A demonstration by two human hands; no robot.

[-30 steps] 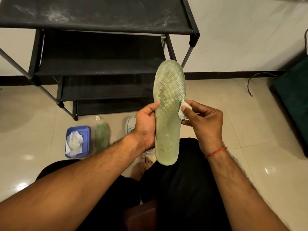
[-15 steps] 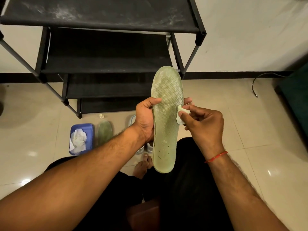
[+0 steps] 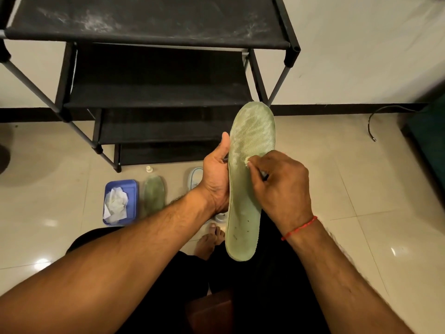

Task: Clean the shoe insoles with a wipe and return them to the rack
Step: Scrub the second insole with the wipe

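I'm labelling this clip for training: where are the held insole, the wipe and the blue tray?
held insole (image 3: 251,138): head view, on its textured forefoot.
wipe (image 3: 246,161): head view, on its small visible white tip.
blue tray (image 3: 132,189): head view, on its bare far corner.

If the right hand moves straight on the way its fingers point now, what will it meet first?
The right hand pinches a wipe that seems to touch the held insole. Going on leftward, it would likely meet the thumb of the left hand at the insole's edge; depth is unclear.

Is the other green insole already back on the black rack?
No, the second insole lies on the floor beside the blue tray, in front of the rack.
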